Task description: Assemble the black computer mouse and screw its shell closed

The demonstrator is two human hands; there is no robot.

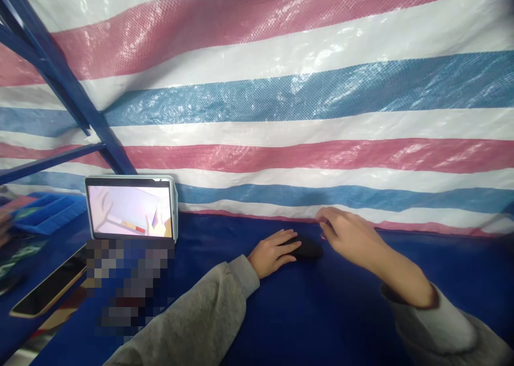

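My left hand [276, 252] rests on the near-left side of a dark, low, rounded object [308, 248] on the blue tabletop. Its fingers are stretched out and spread over that object, whose kind I cannot make out. Just right of it and slightly raised, my right hand [344, 233] has its fingers curled in toward the thumb. A tiny pinkish-red bit [323, 237] shows below those fingertips; whether the fingers hold it or something else is hidden.
A tablet [130, 208] stands at the left, playing a picture. A phone [50, 283] lies nearer, beside a pixelated patch. Blue trays [50, 213] and a blurred hand of another person are at the far left. A striped tarp [305, 157] hangs behind the blue table [313, 318].
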